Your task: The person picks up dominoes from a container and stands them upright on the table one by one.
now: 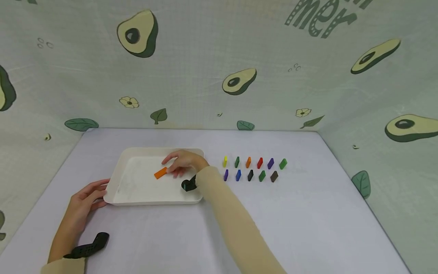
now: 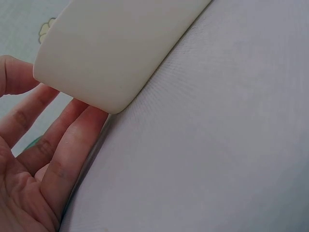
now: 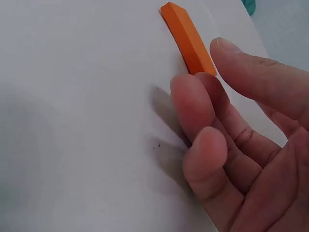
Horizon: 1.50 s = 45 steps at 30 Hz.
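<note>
A small orange domino-shaped block [image 1: 161, 173] lies at a slant in the white rectangular tray [image 1: 137, 198]. My right hand [image 1: 183, 161] reaches over the tray from the right, palm down, with loosely bent fingers. In the right wrist view, fingertips [image 3: 190, 96] are at the near end of the orange block [image 3: 188, 38], while the thumb is beside it, apart; no pinch shows. My left hand [image 1: 83, 199] touches the tray's left end. Its fairly straight fingertips meet the tray's outer wall [image 2: 96, 63] in the left wrist view.
To the right of the tray, several small coloured blocks stand in two rows, among them a yellow block [image 1: 224, 161], a red block [image 1: 260, 163] and a brown block [image 1: 274, 176]. A patterned cloth [image 1: 191, 57] hangs behind the white table [image 1: 308, 220].
</note>
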Motion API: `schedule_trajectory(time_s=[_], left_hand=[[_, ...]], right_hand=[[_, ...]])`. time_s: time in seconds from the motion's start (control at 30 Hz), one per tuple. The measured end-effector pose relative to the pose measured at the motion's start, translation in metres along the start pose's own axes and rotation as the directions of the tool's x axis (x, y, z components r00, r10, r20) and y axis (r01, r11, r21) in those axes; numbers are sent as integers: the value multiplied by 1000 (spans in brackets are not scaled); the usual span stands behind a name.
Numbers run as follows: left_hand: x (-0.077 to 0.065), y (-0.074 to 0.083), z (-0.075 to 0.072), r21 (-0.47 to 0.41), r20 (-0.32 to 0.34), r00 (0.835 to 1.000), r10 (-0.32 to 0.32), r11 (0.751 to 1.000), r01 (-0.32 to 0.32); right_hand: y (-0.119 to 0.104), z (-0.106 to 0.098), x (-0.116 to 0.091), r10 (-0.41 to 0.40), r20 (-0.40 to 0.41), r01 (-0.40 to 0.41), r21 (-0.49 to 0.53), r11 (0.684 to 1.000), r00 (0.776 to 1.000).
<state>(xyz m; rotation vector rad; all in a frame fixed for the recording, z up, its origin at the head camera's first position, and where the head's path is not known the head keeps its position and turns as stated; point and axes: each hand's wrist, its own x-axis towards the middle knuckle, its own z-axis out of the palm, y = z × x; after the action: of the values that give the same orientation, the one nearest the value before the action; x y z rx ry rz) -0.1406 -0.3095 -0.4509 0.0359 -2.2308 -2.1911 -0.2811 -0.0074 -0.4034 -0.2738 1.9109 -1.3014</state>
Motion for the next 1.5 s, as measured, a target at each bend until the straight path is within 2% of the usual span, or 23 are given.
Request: schedule_trajectory(time_s=[0.27, 0.47, 0.73, 1.03, 1.33, 1.5], left_hand=[[0, -1, -1, -5, -4, 1000, 3, 1000, -3], [1, -1, -1, 5, -10, 1000, -4, 1000, 4], [3, 1, -3, -43, -3, 999, -33, 999, 33], [3, 0, -2, -58, -9, 999, -38, 998, 38], [4, -2, -3, -67, -8, 999, -50, 997, 49], [5, -3, -2, -75, -2, 1000, -16, 997, 15]], right_hand=[[2, 2, 2, 22, -7, -23, -98, 995, 1000], [3, 4, 1, 14, -31, -17, -104, 994, 999], [1, 6, 1, -4, -67, -5, -140, 990, 998], [1, 7, -1, -15, -61, 5, -163, 987, 998], [0, 3, -6, -57, -44, 48, -184, 982, 997], [-3, -1, -12, -110, -35, 100, -206, 973, 993]])
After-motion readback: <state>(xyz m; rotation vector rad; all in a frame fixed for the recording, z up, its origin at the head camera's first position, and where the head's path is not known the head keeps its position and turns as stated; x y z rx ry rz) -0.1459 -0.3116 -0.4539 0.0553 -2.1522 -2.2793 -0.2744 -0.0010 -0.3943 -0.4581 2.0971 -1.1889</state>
